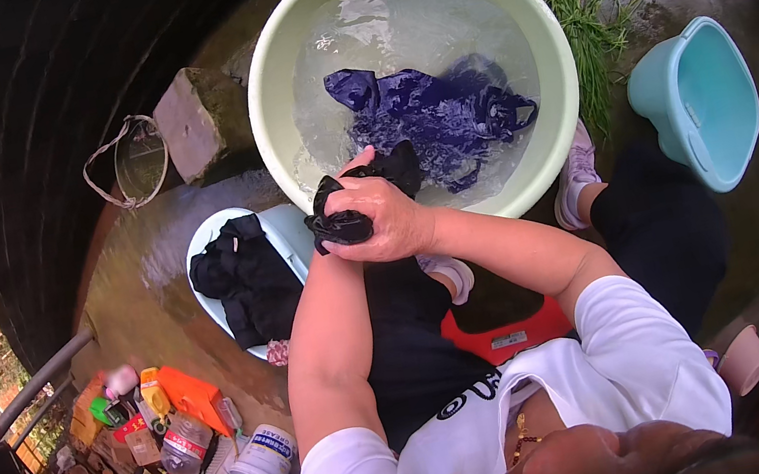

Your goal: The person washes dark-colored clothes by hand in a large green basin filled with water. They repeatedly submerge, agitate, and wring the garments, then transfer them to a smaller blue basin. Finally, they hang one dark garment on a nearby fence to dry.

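Both of my hands are at the near left rim of a large pale green basin (265,116) with water in it. My right hand (383,215) grips a bunched wet black cloth (341,227), part of which sticks out over the basin's inner side. My left hand (360,159) is mostly hidden behind the right hand and the cloth; some fingers show against the dark fabric, and its grip cannot be made out. A dark blue garment (429,106) lies partly under water in the basin. To the left, a light blue tub (197,239) holds black clothing (254,282).
An empty turquoise tub (717,101) lies at the right, near a bunch of green stalks (587,33). A stone block (186,126) and a handled round container (141,161) stand upper left. Bottles and a white bucket (264,459) crowd the lower left. A red stool (507,336) is beneath me.
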`<state>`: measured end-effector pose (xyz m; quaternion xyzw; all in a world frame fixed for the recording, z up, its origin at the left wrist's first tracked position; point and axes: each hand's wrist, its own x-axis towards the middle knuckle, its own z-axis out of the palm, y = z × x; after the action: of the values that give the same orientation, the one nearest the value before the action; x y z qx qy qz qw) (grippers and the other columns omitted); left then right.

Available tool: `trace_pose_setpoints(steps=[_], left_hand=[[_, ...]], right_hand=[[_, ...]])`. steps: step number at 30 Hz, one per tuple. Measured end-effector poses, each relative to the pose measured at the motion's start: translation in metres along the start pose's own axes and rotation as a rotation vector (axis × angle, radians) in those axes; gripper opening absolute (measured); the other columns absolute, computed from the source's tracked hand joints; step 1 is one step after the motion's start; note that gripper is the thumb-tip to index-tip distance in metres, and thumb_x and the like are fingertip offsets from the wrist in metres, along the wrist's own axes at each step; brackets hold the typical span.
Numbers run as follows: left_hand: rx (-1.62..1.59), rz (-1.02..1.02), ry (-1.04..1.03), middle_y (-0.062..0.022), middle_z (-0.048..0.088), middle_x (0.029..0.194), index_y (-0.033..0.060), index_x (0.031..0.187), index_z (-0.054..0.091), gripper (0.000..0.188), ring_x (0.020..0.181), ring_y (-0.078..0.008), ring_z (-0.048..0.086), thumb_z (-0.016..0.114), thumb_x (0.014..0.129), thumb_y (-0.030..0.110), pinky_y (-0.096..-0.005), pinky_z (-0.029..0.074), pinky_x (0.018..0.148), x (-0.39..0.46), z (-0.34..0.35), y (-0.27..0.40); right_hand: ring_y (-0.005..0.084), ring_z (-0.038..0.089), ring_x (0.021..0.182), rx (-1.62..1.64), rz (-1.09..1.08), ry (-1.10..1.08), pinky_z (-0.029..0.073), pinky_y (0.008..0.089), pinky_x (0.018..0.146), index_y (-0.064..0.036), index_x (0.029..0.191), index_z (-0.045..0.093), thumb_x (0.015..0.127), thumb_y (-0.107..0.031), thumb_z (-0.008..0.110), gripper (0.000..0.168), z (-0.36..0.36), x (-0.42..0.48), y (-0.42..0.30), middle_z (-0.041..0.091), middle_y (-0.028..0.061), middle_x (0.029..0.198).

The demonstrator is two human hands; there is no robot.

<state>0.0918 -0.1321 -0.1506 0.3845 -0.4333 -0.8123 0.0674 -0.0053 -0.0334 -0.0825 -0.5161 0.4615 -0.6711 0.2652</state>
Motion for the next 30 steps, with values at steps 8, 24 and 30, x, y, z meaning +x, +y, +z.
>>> trace_pose_setpoints(steps=[8, 24, 30], left_hand=[[-0.015, -0.357, 0.177, -0.0124, 0.057, 0.109, 0.0017, 0.106, 0.052, 0.026, 0.098, -0.0284, 0.06, 0.062, 0.089, 0.018, -0.0485, 0.054, 0.081, 0.019, 0.047, 0.026], [-0.16, -0.497, 0.226, -0.0229, 0.03, 0.139, -0.0017, 0.134, 0.034, 0.065, 0.129, -0.0417, 0.031, 0.065, 0.087, 0.029, -0.0698, 0.041, 0.089, 0.025, 0.04, 0.028], [-0.616, -0.691, 0.281, -0.029, 0.0, 0.151, -0.0014, 0.145, 0.014, 0.084, 0.14, -0.047, 0.004, 0.059, 0.089, 0.042, -0.0744, 0.034, 0.091, 0.025, 0.066, 0.039]], right_hand=[[0.0355, 0.062, 0.095, -1.034, 0.864, -0.284, 0.05, 0.0449, 0.079, -0.007, 0.099, 0.059, 0.081, -0.019, 0.063, 0.022, -0.138, -0.073, 0.148, 0.064, 0.0153, 0.097], [0.0319, 0.062, 0.095, -0.601, 1.183, -0.062, 0.049, 0.0341, 0.083, 0.0, 0.103, 0.063, 0.065, -0.011, 0.07, 0.04, -0.145, -0.088, 0.159, 0.064, 0.0195, 0.099], [0.0097, 0.052, 0.072, 0.096, 0.927, -0.107, 0.043, 0.024, 0.067, -0.006, 0.083, 0.057, 0.064, -0.007, 0.066, 0.021, -0.132, 0.025, 0.029, 0.056, 0.0, 0.076]])
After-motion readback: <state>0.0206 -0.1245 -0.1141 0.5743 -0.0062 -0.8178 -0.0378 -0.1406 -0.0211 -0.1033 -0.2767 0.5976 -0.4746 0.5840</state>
